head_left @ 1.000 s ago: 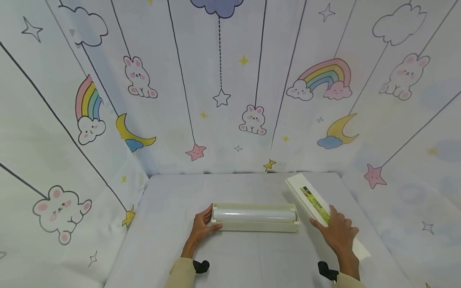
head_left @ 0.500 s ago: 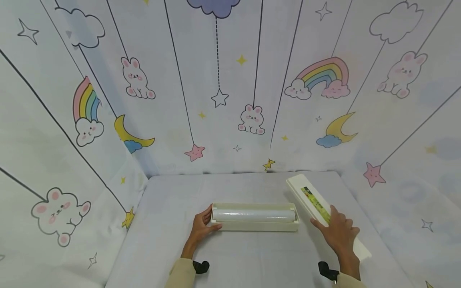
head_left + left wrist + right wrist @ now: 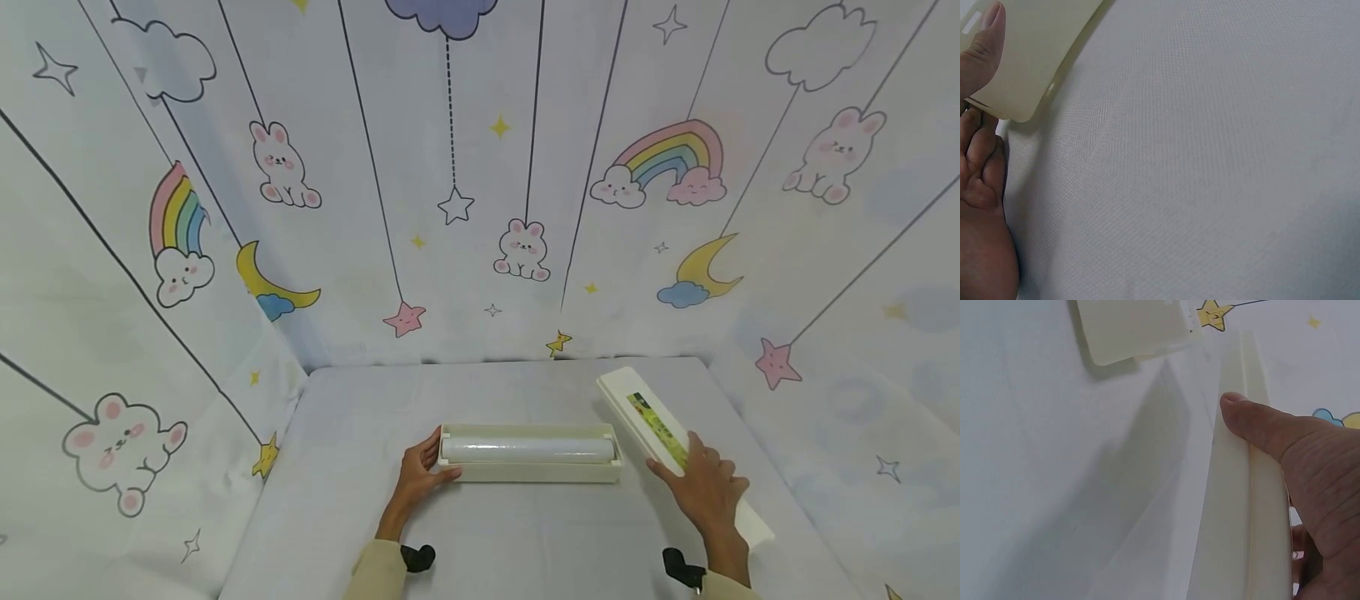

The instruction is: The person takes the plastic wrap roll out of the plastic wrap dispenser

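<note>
A long cream plastic box (image 3: pixel 540 473) lies open-topped on the table, with a shiny roll of clear film (image 3: pixel 528 451) inside it. My left hand (image 3: pixel 417 479) grips the box's left end, thumb on the near side and fingers at the far side; the left wrist view shows the thumb on the box's corner (image 3: pixel 1035 56). Off to the right, my right hand (image 3: pixel 705 483) holds the long cream lid (image 3: pixel 618 387) across its middle, slanted, with a green-yellow label (image 3: pixel 654 425) facing up. In the right wrist view the thumb presses along the lid's side (image 3: pixel 1229 506).
A white cloth covers the table (image 3: pixel 525 550). Behind and beside it hang white curtains (image 3: pixel 480 275) printed with rabbits, stars, moons and rainbows. A black strap-like piece (image 3: pixel 417 557) sits at the left wrist, and a similar one (image 3: pixel 682 568) at the right.
The head view has shifted very slightly. Both hands keep their holds, and the box stays where it was. The lid has barely moved.
</note>
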Demonstrator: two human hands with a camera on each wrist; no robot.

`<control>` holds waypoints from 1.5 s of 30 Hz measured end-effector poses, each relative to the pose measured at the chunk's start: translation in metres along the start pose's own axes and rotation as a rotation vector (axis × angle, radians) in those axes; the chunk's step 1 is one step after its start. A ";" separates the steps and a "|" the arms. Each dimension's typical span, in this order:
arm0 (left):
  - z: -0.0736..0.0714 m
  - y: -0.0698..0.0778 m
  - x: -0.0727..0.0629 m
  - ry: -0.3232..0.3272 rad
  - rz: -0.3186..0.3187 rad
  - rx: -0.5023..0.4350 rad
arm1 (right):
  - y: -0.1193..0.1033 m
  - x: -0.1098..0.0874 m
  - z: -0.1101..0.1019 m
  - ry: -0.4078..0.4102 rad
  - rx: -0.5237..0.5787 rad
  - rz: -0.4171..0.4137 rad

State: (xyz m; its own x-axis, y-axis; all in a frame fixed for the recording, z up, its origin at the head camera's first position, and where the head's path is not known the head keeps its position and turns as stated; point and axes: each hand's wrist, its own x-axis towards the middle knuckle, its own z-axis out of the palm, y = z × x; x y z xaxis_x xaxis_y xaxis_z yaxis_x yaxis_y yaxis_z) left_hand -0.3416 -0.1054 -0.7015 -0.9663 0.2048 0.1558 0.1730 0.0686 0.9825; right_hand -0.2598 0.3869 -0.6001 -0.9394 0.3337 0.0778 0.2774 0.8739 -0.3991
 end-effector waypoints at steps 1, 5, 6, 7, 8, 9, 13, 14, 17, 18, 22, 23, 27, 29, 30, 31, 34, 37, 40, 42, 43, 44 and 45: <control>0.000 0.000 0.000 0.000 -0.001 0.003 | 0.001 0.000 0.000 -0.001 -0.001 0.001; 0.001 0.003 -0.001 -0.002 0.004 0.001 | 0.004 0.000 0.003 -0.013 -0.004 0.012; 0.001 0.004 -0.001 -0.002 0.009 0.008 | 0.005 0.000 0.004 -0.015 -0.002 0.014; 0.001 0.005 -0.002 -0.001 0.003 0.006 | 0.005 0.000 0.005 -0.016 0.000 0.017; 0.002 0.007 -0.002 0.000 0.004 0.007 | 0.006 -0.001 0.005 -0.018 0.000 0.020; 0.002 0.008 -0.002 0.001 0.006 0.012 | 0.007 -0.001 0.006 -0.018 0.002 0.022; 0.003 0.011 -0.003 0.002 0.005 0.020 | 0.009 -0.002 0.008 -0.015 -0.002 0.025; 0.003 0.011 -0.003 0.001 0.008 0.021 | 0.009 -0.002 0.009 -0.015 -0.004 0.025; 0.003 0.011 -0.002 0.000 0.005 0.015 | 0.011 -0.003 0.010 -0.011 -0.005 0.026; 0.003 0.011 -0.002 0.002 0.004 0.011 | 0.012 -0.003 0.010 -0.011 -0.003 0.026; 0.003 0.009 -0.002 0.001 0.028 0.018 | 0.015 -0.003 0.012 -0.012 0.001 0.031; 0.003 0.009 -0.002 0.003 0.031 0.020 | 0.016 -0.003 0.012 -0.012 0.003 0.032; 0.003 0.010 -0.002 0.004 0.021 0.015 | 0.018 -0.005 0.014 -0.004 0.008 0.036; 0.004 0.010 -0.002 0.010 -0.003 0.000 | 0.018 -0.006 0.014 -0.005 0.014 0.039; 0.004 0.010 -0.001 0.010 -0.008 -0.004 | 0.017 -0.006 0.014 -0.007 0.016 0.041; 0.004 0.011 -0.001 0.011 -0.012 -0.006 | 0.017 -0.007 0.013 -0.007 0.017 0.044; 0.005 0.011 0.000 0.015 -0.020 -0.011 | 0.017 -0.008 0.012 -0.012 0.019 0.048; 0.005 0.012 0.000 0.018 -0.026 -0.012 | 0.018 -0.010 0.012 -0.011 0.014 0.043; 0.005 0.011 -0.001 0.019 -0.029 -0.016 | 0.020 -0.013 0.013 -0.010 0.010 0.037; 0.005 0.010 -0.001 0.019 -0.032 -0.017 | 0.021 -0.014 0.014 -0.016 0.006 0.040; 0.005 0.010 -0.001 0.019 -0.034 -0.019 | 0.022 -0.015 0.015 -0.019 0.005 0.042; 0.005 0.010 -0.001 0.019 -0.035 -0.020 | 0.022 -0.016 0.015 -0.022 0.004 0.043; 0.004 0.010 -0.001 0.018 -0.036 -0.020 | 0.023 -0.016 0.016 -0.026 0.005 0.045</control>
State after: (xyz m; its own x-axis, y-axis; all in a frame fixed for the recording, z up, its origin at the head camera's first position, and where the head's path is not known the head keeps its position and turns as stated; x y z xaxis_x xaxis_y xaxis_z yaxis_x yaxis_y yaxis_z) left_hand -0.3379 -0.1006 -0.6923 -0.9751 0.1851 0.1221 0.1346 0.0564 0.9893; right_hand -0.2412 0.3958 -0.6247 -0.9308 0.3638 0.0361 0.3190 0.8562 -0.4064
